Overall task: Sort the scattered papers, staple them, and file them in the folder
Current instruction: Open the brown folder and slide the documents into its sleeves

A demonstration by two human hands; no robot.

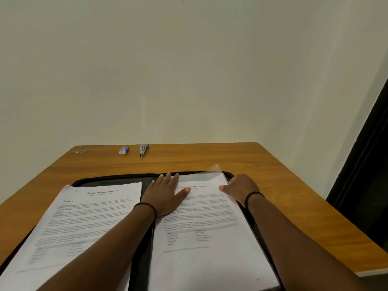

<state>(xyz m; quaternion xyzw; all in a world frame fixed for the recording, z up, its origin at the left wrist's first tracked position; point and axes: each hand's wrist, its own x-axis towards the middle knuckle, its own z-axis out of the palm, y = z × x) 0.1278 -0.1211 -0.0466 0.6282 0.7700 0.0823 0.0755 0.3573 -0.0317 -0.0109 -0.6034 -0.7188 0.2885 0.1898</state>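
I am pressing my flat left hand point(168, 194) on the transcript papers point(205, 227) in the open folder point(117, 177) while my right hand point(241, 189) is pinching their edge, squaring them under the clear sleeve point(206, 173).

A plain, pale cream wall point(189, 70) fills the upper part of the view and is evenly lit, with no strong shadows cast on it. A wooden table point(283, 181) is set against this wall, its far edge meeting the wall's base. The tabletop is finished in a warm orange-brown grain, and its far right corner is rounded. A soft sheen is seen on the wood towards the far side. On the right, a dark vertical frame point(365, 164), perhaps of a door, is seen running down beside the wall; what lies behind it cannot be made out.
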